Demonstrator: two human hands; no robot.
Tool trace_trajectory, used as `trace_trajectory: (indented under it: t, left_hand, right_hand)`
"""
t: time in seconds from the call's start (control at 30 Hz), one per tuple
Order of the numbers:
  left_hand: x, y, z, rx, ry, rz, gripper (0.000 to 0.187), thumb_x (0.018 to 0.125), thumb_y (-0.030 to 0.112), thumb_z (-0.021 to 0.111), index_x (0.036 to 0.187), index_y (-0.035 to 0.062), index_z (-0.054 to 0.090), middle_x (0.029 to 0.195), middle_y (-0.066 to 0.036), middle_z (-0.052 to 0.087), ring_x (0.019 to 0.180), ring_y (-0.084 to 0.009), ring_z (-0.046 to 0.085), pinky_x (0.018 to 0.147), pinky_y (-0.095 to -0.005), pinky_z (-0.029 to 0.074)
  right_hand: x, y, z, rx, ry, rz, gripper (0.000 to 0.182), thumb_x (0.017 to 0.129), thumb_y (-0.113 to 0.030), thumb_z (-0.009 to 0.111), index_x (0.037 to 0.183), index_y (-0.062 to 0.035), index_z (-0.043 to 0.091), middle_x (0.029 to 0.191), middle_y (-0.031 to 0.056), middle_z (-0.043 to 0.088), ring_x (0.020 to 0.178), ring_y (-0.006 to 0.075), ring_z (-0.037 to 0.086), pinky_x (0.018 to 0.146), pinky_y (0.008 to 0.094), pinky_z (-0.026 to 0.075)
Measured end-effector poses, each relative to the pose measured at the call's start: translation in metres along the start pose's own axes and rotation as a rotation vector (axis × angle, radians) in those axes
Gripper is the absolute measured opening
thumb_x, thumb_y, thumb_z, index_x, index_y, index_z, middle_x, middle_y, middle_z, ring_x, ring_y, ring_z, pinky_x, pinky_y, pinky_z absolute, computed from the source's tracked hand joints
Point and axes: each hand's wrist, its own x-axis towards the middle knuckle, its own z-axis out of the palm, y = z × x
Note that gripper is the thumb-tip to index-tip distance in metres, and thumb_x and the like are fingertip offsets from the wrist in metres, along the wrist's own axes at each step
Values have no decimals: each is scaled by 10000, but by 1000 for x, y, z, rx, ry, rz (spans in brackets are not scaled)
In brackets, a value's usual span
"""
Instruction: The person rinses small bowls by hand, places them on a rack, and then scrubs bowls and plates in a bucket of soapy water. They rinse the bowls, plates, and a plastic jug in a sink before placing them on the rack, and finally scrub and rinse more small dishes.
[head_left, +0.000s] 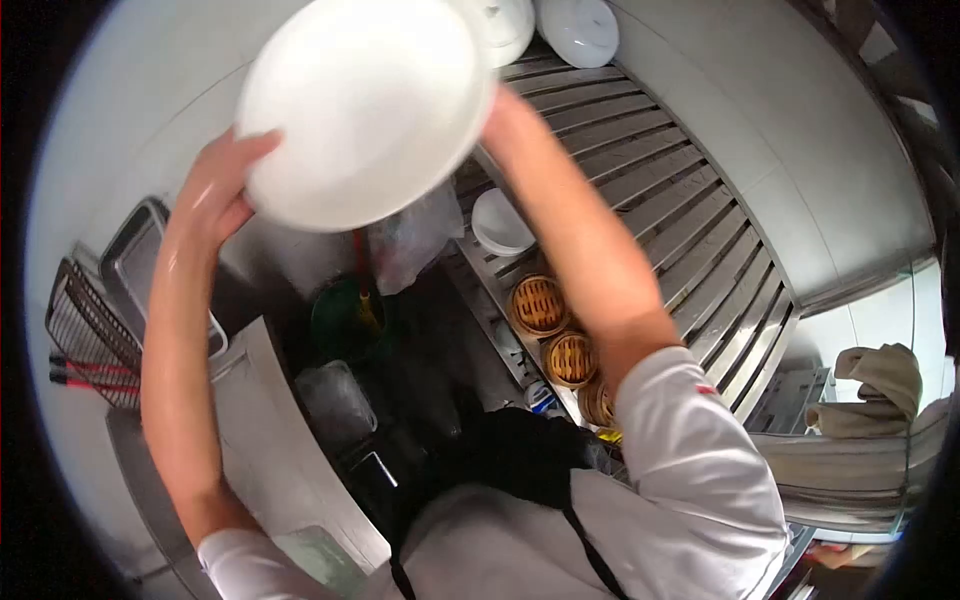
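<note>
I hold a white plate [365, 105] up in front of me with both hands. My left hand [215, 190] grips its left rim, fingers curled on the edge. My right hand [497, 105] is at the right rim, mostly hidden behind the plate, so I can't tell how its fingers lie. The plate is round, tilted with its underside toward me, between the two hands. Above it more white plates [580, 28] sit on the slatted rack [660, 190]. Below lie bamboo steamers [540, 305] and a wire basket [90, 335]. I can read no writing anywhere.
</note>
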Motion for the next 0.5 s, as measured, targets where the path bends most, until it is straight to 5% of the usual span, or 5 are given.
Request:
trace_trajectory:
  t: [0.13,0.33,0.5]
  left_hand:
    - [89,-2,125,-30,-368,-71,581,865,90,614,1336,-137,361,1228,-265,548,1095,-324,596,929,-441,526]
    - [164,-34,280,37,-833,-320,455,880,31,511,1293,-122,396,1254,-258,524,1119,-380,574,901,-560,498]
    - [193,-40,362,289,-1065,-297,473,887,66,515,1305,-117,392,1249,-271,527,1090,-369,596,873,-543,523]
  right_hand:
    - [-70,-86,-96,69,48,-140,275,942,-114,552,1121,86,612,1006,202,679,799,232,706,678,331,624]
    - [-187,-119,-179,-65,503,-359,303,950,-101,527,1220,31,570,1148,168,638,967,218,666,770,343,609]
    - [-246,-118,-212,33,473,-498,315,950,-147,521,1224,1,569,1172,154,630,1004,231,649,840,354,584]
